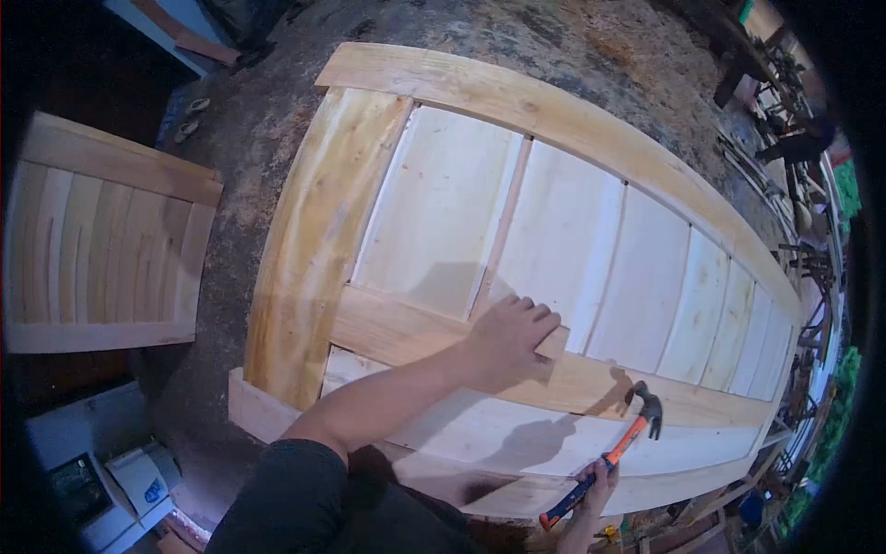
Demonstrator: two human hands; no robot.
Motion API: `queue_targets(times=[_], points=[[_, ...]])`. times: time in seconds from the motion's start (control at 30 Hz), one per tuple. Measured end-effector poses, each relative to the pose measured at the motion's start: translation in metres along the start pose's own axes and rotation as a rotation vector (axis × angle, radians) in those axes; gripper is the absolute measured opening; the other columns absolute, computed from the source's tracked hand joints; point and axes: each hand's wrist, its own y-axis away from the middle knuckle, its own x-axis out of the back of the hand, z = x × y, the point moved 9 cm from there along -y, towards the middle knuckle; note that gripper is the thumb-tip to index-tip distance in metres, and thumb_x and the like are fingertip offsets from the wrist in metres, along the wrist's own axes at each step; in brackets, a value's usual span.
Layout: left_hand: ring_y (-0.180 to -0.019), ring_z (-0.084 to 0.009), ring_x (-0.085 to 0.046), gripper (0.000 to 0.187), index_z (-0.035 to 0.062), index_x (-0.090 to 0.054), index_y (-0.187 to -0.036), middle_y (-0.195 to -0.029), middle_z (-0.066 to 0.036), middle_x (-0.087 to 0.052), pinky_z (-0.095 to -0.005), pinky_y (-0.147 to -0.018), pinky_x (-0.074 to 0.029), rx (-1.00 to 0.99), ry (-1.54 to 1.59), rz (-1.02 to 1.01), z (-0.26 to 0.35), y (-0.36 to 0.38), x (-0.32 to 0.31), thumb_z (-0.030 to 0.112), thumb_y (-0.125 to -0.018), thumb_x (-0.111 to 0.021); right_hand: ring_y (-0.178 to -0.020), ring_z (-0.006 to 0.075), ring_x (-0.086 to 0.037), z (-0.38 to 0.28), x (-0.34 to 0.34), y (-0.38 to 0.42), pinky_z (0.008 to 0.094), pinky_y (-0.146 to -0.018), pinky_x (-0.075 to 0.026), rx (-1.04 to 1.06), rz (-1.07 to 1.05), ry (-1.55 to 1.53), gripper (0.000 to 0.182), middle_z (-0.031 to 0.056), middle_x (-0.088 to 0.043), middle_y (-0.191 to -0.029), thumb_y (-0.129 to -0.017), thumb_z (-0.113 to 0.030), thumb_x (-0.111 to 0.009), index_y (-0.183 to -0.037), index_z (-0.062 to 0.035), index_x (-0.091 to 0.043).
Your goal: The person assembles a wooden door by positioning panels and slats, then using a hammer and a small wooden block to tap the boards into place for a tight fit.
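Sawdust-strewn workshop floor, large wooden door panel (pixel 554 231), your left hand (pixel 508 342) fingers curled over a small wood block (pixel 554 343), your right hand (pixel 595 480) gripping a hammer (pixel 609 452) beside it.

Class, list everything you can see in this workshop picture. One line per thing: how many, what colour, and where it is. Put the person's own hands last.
Large panelled door: one, pale bare wood, lying flat across the middle of the view.
Small wood block: one, pale, on the door's cross rail under the left hand.
Smaller panelled door: one, pale wood, at the far left.
Hammer: one, dark claw head with an orange and blue handle, lower right above the door.
Machine: one, grey-white, bottom left corner.
Floor: grey-brown, dusty, around the door.
Tools and clutter: several, dark, along the right edge; too small to tell apart.
Left hand: pressing on the block.
Right hand: gripping the hammer handle.
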Motion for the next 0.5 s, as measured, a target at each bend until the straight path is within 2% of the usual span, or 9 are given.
queue_targets(times=[0.1, 0.2, 0.27, 0.33, 0.47, 0.5], points=[[-0.106, -0.0309, -0.062, 0.062, 0.0067, -0.061, -0.118, -0.108, -0.012, -0.067, -0.0427, -0.095, -0.046, 0.022, -0.041, -0.011, -0.019, 0.000, -0.003, 0.048, -0.075, -0.077, -0.050, 0.0118, -0.051, -0.045, -0.016, 0.006, 0.0277, -0.039, -0.045, 0.047, 0.075, -0.007, 0.032, 0.0005, -0.049, -0.069, -0.098, -0.018, -0.061, -0.125, -0.0087, -0.045], [-0.106, -0.0312, -0.063, 0.062, 0.0086, -0.062, -0.118, -0.110, -0.011, -0.067, -0.0433, -0.094, -0.047, 0.030, -0.068, -0.076, -0.025, -0.001, -0.025, 0.048, -0.073, -0.079, -0.049, 0.0089, -0.046, -0.054, -0.027, 0.001, 0.0248, -0.040, -0.041, 0.075, 0.100, -0.160, 0.018, -0.0017, -0.047, -0.070, -0.102, -0.023, -0.058, -0.114, -0.0126, -0.050], [-0.105, -0.0312, -0.063, 0.062, 0.0101, -0.064, -0.116, -0.110, -0.010, -0.068, -0.0434, -0.093, -0.048, 0.050, -0.074, -0.065, -0.022, 0.002, -0.018, 0.048, -0.071, -0.081, -0.046, 0.0068, -0.040, -0.041, -0.067, 0.011, 0.0244, -0.039, -0.039, 0.011, 0.195, -0.133, 0.008, -0.0051, -0.041, -0.066, -0.099, -0.017, -0.054, -0.105, -0.0151, -0.048], [-0.102, -0.0286, -0.064, 0.059, 0.0107, -0.064, -0.115, -0.107, -0.008, -0.067, -0.0428, -0.090, -0.048, 0.041, -0.126, 0.026, -0.010, 0.001, -0.006, 0.047, -0.071, -0.081, -0.046, 0.0091, -0.044, 0.044, -0.087, 0.002, 0.0259, -0.038, -0.039, -0.079, -0.161, -0.143, 0.017, -0.0054, -0.042, -0.061, -0.093, -0.012, -0.061, -0.101, -0.0154, -0.046], [-0.100, -0.0269, -0.064, 0.057, 0.0112, -0.064, -0.112, -0.102, -0.007, -0.067, -0.0418, -0.089, -0.048, 0.033, -0.147, 0.044, -0.015, 0.001, -0.016, 0.044, -0.069, -0.084, -0.049, 0.0096, -0.050, -0.027, -0.119, 0.028, 0.0274, -0.042, -0.043, -0.079, -0.485, 0.293, 0.031, -0.0024, -0.050, -0.065, -0.091, -0.006, -0.066, -0.116, -0.0098, -0.049], [-0.100, -0.0269, -0.064, 0.057, 0.0113, -0.064, -0.112, -0.102, -0.007, -0.067, -0.0416, -0.089, -0.048, 0.041, -0.147, 0.032, -0.014, 0.002, -0.017, 0.044, -0.069, -0.084, -0.052, 0.0088, -0.051, -0.039, -0.068, 0.008, 0.0269, -0.044, -0.044, 0.016, -0.309, 0.313, 0.031, -0.0019, -0.052, -0.068, -0.093, -0.010, -0.066, -0.121, -0.0089, -0.051]])
